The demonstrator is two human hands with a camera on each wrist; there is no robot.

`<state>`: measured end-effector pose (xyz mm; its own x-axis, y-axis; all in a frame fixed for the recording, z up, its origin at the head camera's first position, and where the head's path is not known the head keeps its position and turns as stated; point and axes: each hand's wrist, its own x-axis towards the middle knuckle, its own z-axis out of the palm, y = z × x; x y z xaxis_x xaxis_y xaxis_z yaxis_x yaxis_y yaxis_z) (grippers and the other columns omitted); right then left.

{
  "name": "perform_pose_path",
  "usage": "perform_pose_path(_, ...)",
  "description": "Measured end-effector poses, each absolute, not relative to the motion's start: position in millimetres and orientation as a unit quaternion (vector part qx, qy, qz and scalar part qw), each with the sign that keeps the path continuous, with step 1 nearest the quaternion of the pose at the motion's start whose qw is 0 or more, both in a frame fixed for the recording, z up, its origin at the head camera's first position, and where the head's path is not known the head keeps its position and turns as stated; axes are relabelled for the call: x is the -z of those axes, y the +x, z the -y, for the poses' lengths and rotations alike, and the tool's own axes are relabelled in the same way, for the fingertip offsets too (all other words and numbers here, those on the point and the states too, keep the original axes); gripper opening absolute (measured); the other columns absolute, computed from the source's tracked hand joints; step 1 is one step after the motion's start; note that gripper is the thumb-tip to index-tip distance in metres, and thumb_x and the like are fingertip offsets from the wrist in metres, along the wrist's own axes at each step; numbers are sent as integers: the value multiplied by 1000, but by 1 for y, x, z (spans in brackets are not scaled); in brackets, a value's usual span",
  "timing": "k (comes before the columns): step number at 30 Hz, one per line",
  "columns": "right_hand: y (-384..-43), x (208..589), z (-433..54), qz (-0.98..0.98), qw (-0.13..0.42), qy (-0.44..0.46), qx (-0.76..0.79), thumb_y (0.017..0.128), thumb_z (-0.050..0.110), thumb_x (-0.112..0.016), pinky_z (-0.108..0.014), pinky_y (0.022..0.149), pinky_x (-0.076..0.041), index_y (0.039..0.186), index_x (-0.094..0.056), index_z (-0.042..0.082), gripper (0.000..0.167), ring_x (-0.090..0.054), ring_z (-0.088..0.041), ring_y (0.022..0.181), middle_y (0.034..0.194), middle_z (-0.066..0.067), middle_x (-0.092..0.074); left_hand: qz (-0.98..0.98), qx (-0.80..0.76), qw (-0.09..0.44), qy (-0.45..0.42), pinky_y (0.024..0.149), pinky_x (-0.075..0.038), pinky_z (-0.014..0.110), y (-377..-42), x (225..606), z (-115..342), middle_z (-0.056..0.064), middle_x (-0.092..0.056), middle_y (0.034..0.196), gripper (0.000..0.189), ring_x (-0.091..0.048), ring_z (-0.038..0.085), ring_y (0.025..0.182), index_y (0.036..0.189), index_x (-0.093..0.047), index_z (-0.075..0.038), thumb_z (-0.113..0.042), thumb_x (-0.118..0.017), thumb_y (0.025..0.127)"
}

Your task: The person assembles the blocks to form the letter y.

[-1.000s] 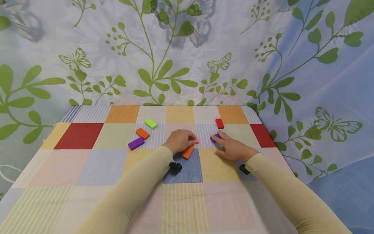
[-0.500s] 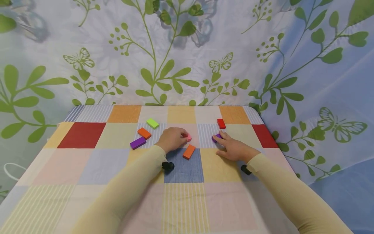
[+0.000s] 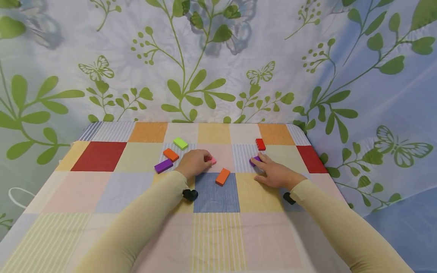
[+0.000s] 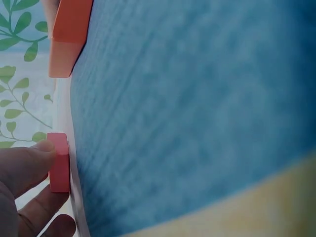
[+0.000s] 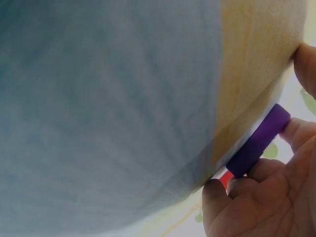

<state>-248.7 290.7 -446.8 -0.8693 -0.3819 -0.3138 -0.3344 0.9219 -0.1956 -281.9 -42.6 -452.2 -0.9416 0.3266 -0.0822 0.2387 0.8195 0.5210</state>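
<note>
My left hand (image 3: 194, 163) pinches a small pink block (image 3: 213, 160) between thumb and fingers, low over the cloth; the left wrist view shows the pink block (image 4: 59, 163) standing on its narrow side. Near it on the blue patch lies an orange block (image 3: 223, 177). On the right, my right hand (image 3: 278, 172) rests its fingers on a purple block (image 3: 253, 162), partly covered by them. In the right wrist view the thumb (image 5: 307, 69) stays apart from the purple block (image 5: 259, 140), and the fingers lie along its far side.
Left of my left hand lie a second purple block (image 3: 164, 166), another orange block (image 3: 171, 154) and a lime green block (image 3: 180, 143). A red block (image 3: 260, 144) with white dots sits beyond my right hand. A patterned curtain (image 3: 205, 57) hangs behind the patchwork-covered table (image 3: 218, 239).
My left hand has slid left with the pink block, away from the orange block, which now shows whole. The right hand stays on the purple block. The head view has shifted slightly.
</note>
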Motion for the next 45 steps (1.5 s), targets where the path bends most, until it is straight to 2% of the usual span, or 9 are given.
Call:
perform_pose_path(14,-248,448,-290,-964,172,-189,75,102,43,-67,-60,125,-29,168,-26,18,82,-10,-45,162,176,-23,-9,-956,-248,90,127,85,-53,36,-280,450,39,1,-71,97,18,-62,23,88,108,-76,-17,-31,-75,98)
perform_pose_path(27,-249,447,-289,-965,176,-180,76,100,45,-68,-60,126,-27,168,-27,20,83,-11,-44,163,176,-22,-11,-955,-253,96,118,86,-52,36,-278,450,37,0,-72,96,14,-62,23,88,105,-76,-17,-29,-75,97)
perform_pose_path(31,-249,443,-287,-967,168,-176,78,100,44,-69,-59,126,-30,167,-31,20,81,-18,-45,161,175,-22,-16,-957,-244,86,128,85,-52,37,-278,450,38,0,-72,96,13,-62,23,87,103,-77,-16,-28,-75,98)
perform_pose_path(36,-252,441,-284,-973,136,-173,73,102,41,-67,-60,124,-33,162,-42,18,69,-30,-48,156,171,-24,-28,-957,-245,83,129,86,-53,37,-278,449,38,0,-73,97,14,-62,23,87,103,-77,-17,-29,-75,98)
perform_pose_path(45,-265,443,-275,-980,87,-164,73,103,33,-68,-58,122,-37,146,-63,12,48,-48,-44,147,156,-24,-53,-956,-251,81,131,86,-53,38,-279,447,39,-1,-73,99,14,-62,22,88,104,-77,-17,-29,-76,97)
